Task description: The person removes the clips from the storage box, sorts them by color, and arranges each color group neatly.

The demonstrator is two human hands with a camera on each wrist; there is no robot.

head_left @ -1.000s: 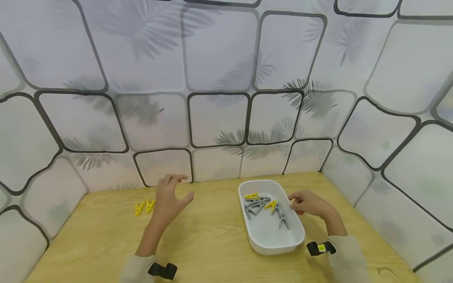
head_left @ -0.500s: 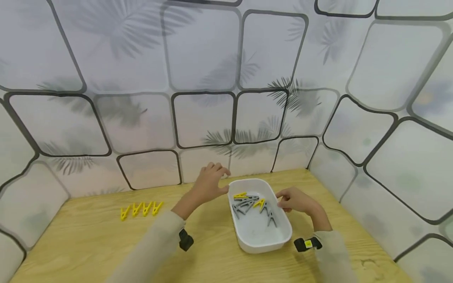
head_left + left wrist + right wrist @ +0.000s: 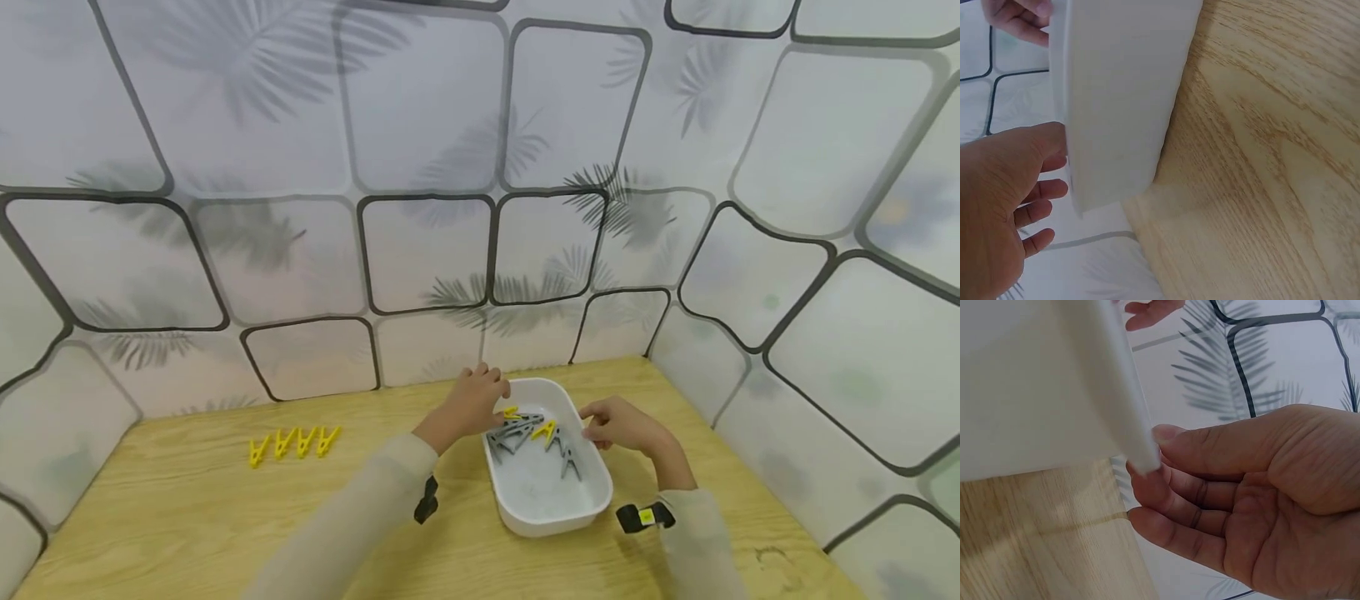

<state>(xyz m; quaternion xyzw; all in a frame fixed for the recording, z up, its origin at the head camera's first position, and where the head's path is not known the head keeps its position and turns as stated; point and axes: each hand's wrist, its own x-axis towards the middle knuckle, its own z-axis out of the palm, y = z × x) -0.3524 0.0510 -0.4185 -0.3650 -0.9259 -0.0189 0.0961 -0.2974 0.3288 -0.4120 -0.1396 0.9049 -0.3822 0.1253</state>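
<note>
A white plastic basin (image 3: 551,521) stands on the table with several grey clothespins (image 3: 567,463) and yellow clothespins (image 3: 545,430) lying in it. Over its far left rim reaches my left hand (image 3: 468,404), fingers apart and loosely bent, beside a partly covered yellow clothespin (image 3: 511,412). In the left wrist view the tip of the left thumb (image 3: 1047,140) is hidden behind the rim. My right hand (image 3: 626,427) pinches the basin's right rim between thumb and fingers, as the right wrist view shows at the rim (image 3: 1141,450).
Several yellow clothespins (image 3: 303,442) lie in a row on the wooden table (image 3: 187,517) at the left. A patterned wall covering (image 3: 427,250) rises behind the table and along its sides.
My left hand has moved right from beside the yellow row to over the basin's left rim, uncovering the whole row. The right hand stays at the right rim. The view has turned slightly right.
</note>
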